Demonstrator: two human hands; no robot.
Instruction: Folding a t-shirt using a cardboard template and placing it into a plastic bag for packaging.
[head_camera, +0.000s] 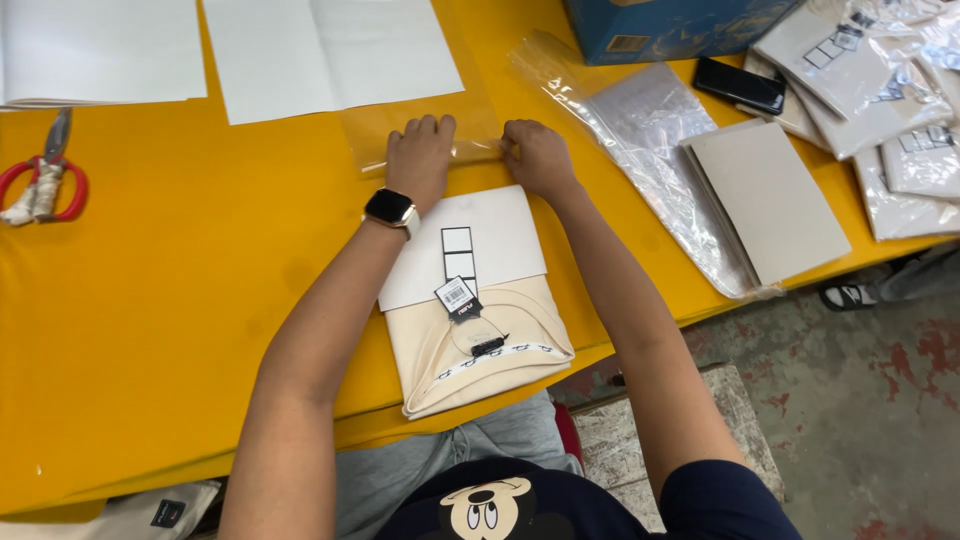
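Hands: two. The left hand (420, 155) lies flat with fingers together, pressing the clear plastic bag (420, 130); the right hand (537, 157) is curled and pinches the bag's near right edge. They sit near each other, a small gap between them. A square dark-faced wristwatch (391, 209) is on the left wrist.

Garment: one folded cream garment (478, 345) with a white card sheet (470, 245) on its far half and one small hang tag (456, 296) at the collar. It lies just near of both hands, between the forearms, its far edge under the wrists and its near corner overhanging the table's near edge.

Bag: one clear bag under the hands, far of the garment, its mouth at the garment's far edge.

Table: one yellow-covered table (180, 320). The near edge runs on a slant, close to the person's body. Wide open surface lies to the left of the left arm.

Paper: two white sheets (320, 50) at the far edge, just beyond the bag.

Scissors: one red-handled pair (45, 180), far left, well apart from the hands.

Right side: a loose stack of clear bags (650, 140), a stack of grey cardboard sheets (770, 200), one black phone (740, 85), one blue cardboard box (670, 25), and several bagged white garments (880, 90) at the far right; little free room there.
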